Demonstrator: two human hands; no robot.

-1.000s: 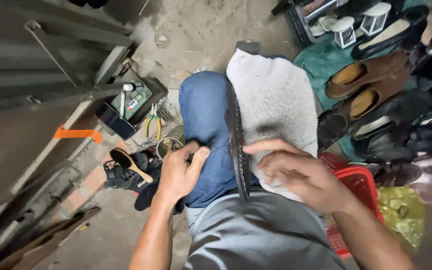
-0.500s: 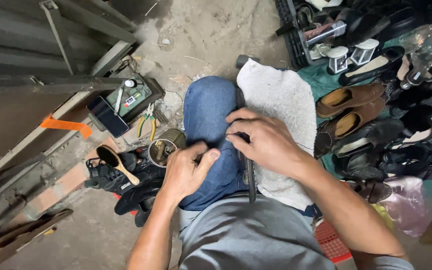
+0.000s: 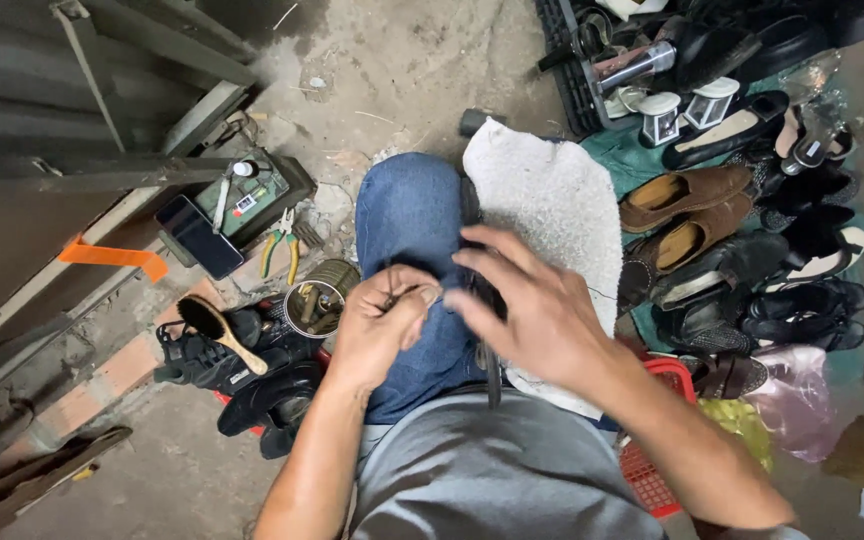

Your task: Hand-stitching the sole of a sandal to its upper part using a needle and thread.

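On the blue-jeaned knee [image 3: 407, 215], the left hand [image 3: 377, 325] pinches something small, too tiny to identify, beside the dark strap [image 3: 487, 300] by the white cloth [image 3: 552, 200]; the right hand [image 3: 542, 310] hovers spread; best to steady the strap first.

Dark strap [image 3: 493, 350] mostly hidden under blurred right hand [image 3: 542, 315]

The person wears blue jeans [image 3: 407, 215] and a grey shirt [image 3: 492, 480], forearms bare of sleeves.
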